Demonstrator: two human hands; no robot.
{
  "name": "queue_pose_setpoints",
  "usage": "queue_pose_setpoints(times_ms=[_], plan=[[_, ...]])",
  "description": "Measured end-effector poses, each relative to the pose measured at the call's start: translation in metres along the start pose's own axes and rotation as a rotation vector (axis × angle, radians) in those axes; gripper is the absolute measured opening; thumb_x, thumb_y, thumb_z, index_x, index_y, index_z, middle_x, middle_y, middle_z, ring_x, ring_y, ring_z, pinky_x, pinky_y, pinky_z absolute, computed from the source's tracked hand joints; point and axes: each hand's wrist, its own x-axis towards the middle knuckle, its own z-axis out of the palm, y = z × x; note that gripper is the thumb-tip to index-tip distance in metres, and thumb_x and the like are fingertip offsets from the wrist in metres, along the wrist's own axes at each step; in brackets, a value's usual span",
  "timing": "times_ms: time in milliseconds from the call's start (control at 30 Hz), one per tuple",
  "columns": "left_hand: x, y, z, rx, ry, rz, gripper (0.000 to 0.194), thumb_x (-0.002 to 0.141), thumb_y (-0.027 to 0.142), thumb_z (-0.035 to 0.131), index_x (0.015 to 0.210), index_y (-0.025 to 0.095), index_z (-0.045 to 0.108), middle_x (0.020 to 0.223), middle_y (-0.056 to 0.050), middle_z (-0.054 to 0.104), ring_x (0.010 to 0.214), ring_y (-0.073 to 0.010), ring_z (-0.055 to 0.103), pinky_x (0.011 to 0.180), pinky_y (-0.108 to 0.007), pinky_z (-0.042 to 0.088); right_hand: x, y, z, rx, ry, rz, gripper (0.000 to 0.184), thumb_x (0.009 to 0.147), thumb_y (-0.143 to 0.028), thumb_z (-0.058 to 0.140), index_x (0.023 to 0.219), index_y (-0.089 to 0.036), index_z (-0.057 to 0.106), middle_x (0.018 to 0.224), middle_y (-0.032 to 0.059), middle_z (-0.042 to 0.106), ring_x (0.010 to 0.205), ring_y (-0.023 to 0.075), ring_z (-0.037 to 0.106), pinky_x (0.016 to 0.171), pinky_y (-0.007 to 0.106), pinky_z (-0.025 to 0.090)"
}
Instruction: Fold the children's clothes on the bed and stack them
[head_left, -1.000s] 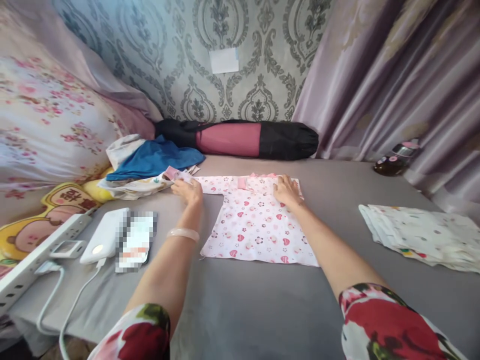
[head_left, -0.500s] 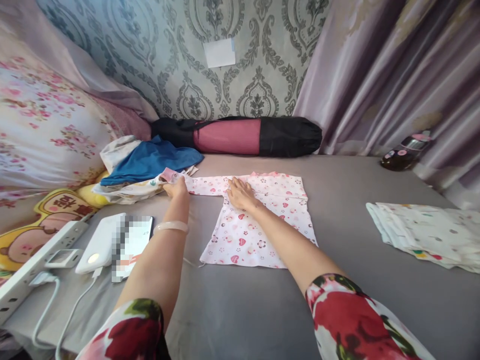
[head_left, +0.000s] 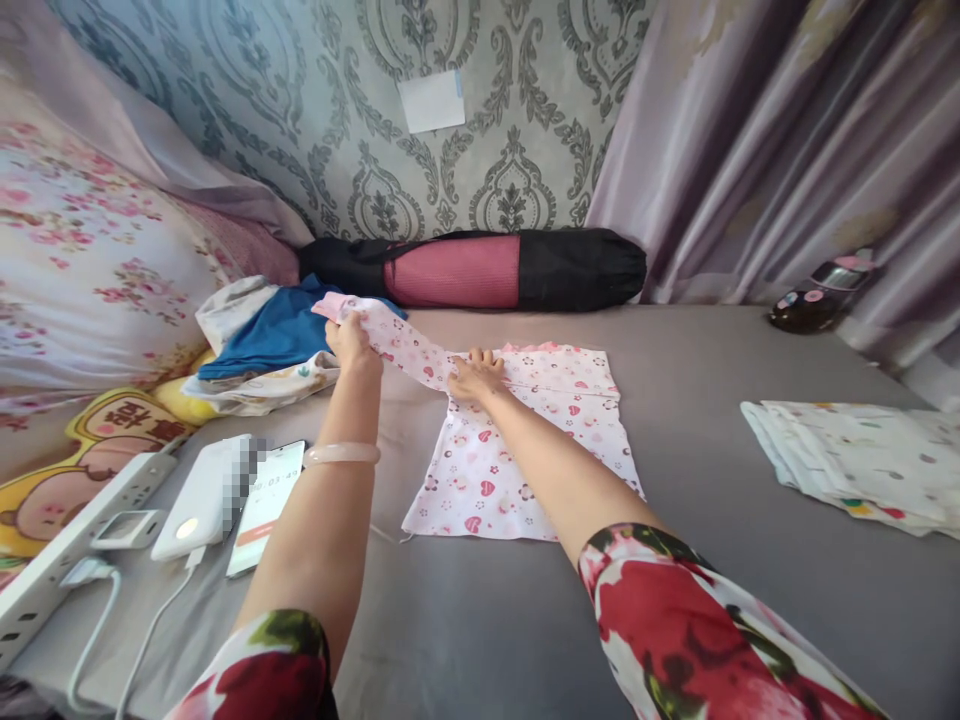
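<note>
A small pale pink long-sleeved top (head_left: pixel 517 470), printed with hearts and flowers, lies on the grey bed sheet. My left hand (head_left: pixel 351 340) is closed on the end of its left-hand sleeve (head_left: pixel 405 345), by the pink cuff. That sleeve is raised off the sheet and slopes down to the body of the top. At the sleeve's base, my right hand (head_left: pixel 478 376) rests on the fabric, its fingers apart and slightly bent. My right forearm covers part of the top's right side.
Left of me are a power strip (head_left: pixel 82 535), a white power bank (head_left: pixel 196 500) with a cable, and a phone (head_left: pixel 264 510). Crumpled clothes (head_left: pixel 270 335) lie behind my left hand. A rolled mat bag (head_left: pixel 450 270), a bottle (head_left: pixel 817 295) and folded cloths (head_left: pixel 855 460) are also on the bed.
My left hand has lifted the sleeve end up and away from the sheet. My right hand stays near the sleeve's base, its fingers now more bent.
</note>
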Motion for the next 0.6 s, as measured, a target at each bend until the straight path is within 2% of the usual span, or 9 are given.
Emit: queue_pose_setpoints(times_ms=[100,200,300,367,500,600], plan=[[-0.029,0.012,0.015,-0.042,-0.039,0.089,0.012,0.079,0.024,0.054,0.088,0.019,0.047,0.078,0.003,0.051,0.075,-0.0127,0.058,0.075,-0.027,0.051,0.002,-0.002,-0.003,0.027,-0.036,0.033,0.045,0.091,-0.034,0.039,0.133,-0.031,0.053,0.137,0.0111,0.046,0.124,0.031,0.04,0.099,0.048,0.031],[-0.066,0.016,0.026,-0.059,-0.088,0.165,0.005,0.083,0.021,0.05,0.082,0.02,0.046,0.075,0.003,0.049,0.074,-0.012,0.055,0.077,-0.027,0.048,0.002,0.008,-0.011,0.197,-0.088,0.019,0.05,0.092,-0.035,0.034,0.141,-0.033,0.045,0.143,0.007,0.046,0.13,0.0301,0.039,0.103,0.048,0.031],[-0.103,0.01,0.036,-0.05,-0.175,0.258,0.009,0.087,0.024,0.05,0.08,0.021,0.044,0.074,0.004,0.046,0.074,-0.0124,0.052,0.077,-0.026,0.047,-0.004,0.028,-0.018,0.464,0.048,0.041,0.054,0.093,-0.031,0.026,0.144,-0.028,0.043,0.146,0.0034,0.046,0.133,0.0245,0.041,0.106,0.042,0.034],[-0.127,0.003,0.043,-0.021,-0.243,0.296,0.01,0.089,0.026,0.048,0.081,0.021,0.044,0.074,0.003,0.045,0.075,-0.0129,0.052,0.077,-0.026,0.046,-0.012,0.046,-0.02,0.683,0.142,0.106,0.055,0.093,-0.029,0.021,0.143,-0.022,0.045,0.141,0.0056,0.053,0.128,0.0212,0.048,0.103,0.038,0.039],[-0.176,-0.01,0.054,0.112,-0.379,0.296,0.009,0.092,0.026,0.042,0.085,0.022,0.046,0.077,0.001,0.05,0.078,-0.0148,0.054,0.078,-0.028,0.046,-0.035,0.082,-0.022,1.226,0.135,0.223,0.056,0.094,-0.03,0.017,0.139,-0.014,0.045,0.121,0.0138,0.066,0.104,0.0224,0.065,0.091,0.04,0.05],[-0.207,-0.021,0.059,0.227,-0.504,0.269,0.014,0.093,0.025,0.038,0.086,0.022,0.05,0.079,-0.001,0.056,0.08,-0.0166,0.057,0.078,-0.029,0.047,-0.054,0.102,-0.024,1.47,0.135,0.261,0.053,0.093,-0.03,0.018,0.135,-0.013,0.045,0.119,0.016,0.066,0.095,0.0224,0.068,0.087,0.041,0.052]])
